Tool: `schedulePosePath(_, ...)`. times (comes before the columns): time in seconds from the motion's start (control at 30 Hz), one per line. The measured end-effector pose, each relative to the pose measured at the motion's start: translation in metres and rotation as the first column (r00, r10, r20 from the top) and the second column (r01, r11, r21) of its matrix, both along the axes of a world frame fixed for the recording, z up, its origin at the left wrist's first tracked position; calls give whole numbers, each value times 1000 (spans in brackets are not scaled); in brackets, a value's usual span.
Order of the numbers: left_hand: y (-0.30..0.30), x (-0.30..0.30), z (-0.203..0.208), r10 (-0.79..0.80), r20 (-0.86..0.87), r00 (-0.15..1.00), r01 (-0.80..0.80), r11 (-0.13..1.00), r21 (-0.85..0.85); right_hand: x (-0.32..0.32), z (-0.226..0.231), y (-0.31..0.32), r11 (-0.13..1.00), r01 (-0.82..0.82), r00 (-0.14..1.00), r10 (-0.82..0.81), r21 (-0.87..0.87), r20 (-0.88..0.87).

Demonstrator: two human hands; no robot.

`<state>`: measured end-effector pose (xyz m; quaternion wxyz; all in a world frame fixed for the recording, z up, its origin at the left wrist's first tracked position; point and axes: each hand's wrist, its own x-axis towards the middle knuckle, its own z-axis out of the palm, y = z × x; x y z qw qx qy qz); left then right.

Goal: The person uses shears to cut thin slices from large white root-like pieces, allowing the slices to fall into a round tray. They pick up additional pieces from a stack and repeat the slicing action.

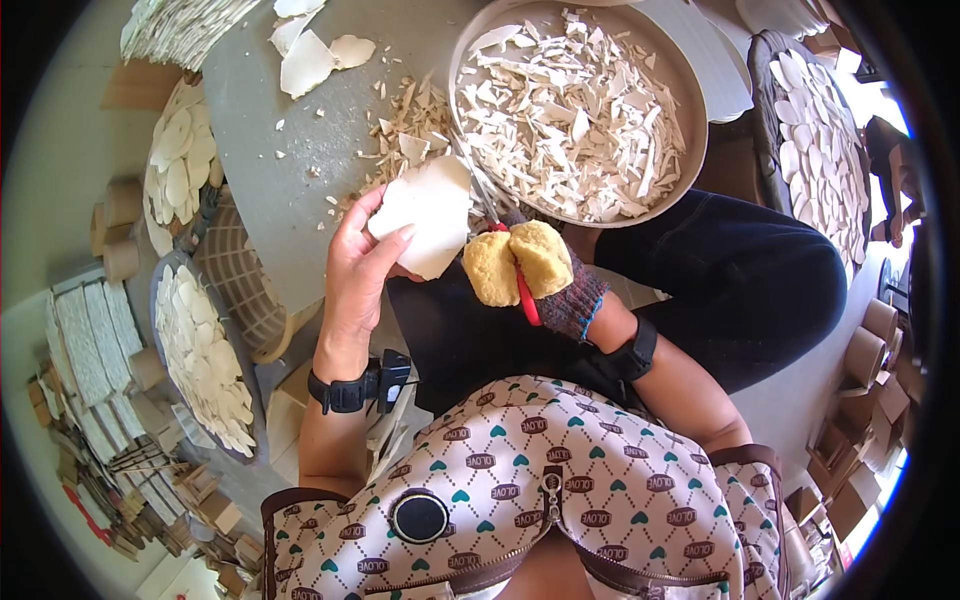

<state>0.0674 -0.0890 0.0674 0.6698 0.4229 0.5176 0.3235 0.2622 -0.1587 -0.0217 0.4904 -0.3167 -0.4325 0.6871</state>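
Observation:
My left hand [358, 262] pinches a thin, flat, off-white piece [428, 218] with rounded edges, thumb on top and fingers beneath. My right hand [582, 298], in a dark knitted glove, is closed round scissors with red handles [526, 298]. Yellow sponge padding [518, 262] wraps those handles and hides most of my fingers. The blades point away from me, along the right edge of the off-white piece; whether they touch it I cannot tell. Just beyond my right hand stands a round, shallow pan [698, 140] full of narrow cream-coloured offcuts.
On the grey board [250, 110], small scraps [410, 115] lie beside the pan, with larger flat pieces [308, 65] farther back. Round trays of flat oval pieces [205, 360] stand at left and right [820, 130]. A woven basket [235, 260] sits at the left.

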Motion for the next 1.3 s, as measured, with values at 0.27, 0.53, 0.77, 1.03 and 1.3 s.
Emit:
schedulePosePath(0.27, -4, 20, -40, 511, 108, 853, -517, 797, 314, 4, 11, -4, 997, -36, 945, 10, 72, 326)
schedulePosePath(0.53, -10, 35, -24, 407, 42, 913, -396, 855, 336, 1, -12, 0, 992, -107, 979, 116, -59, 168)
schedulePosePath(0.77, 0, 27, -28, 389, -27, 921, -358, 870, 339, 1, 4, -2, 992, -68, 967, 39, 104, 253)
schedulePosePath(1.03, 4, 19, -27, 253, -7, 967, -236, 909, 343, 1, 2, 7, 966, -198, 918, 123, 165, 378)
schedulePosePath(1.3, 7, 13, -25, 246, -19, 969, -225, 914, 338, -1, 8, 6, 986, -134, 946, 99, 95, 308)
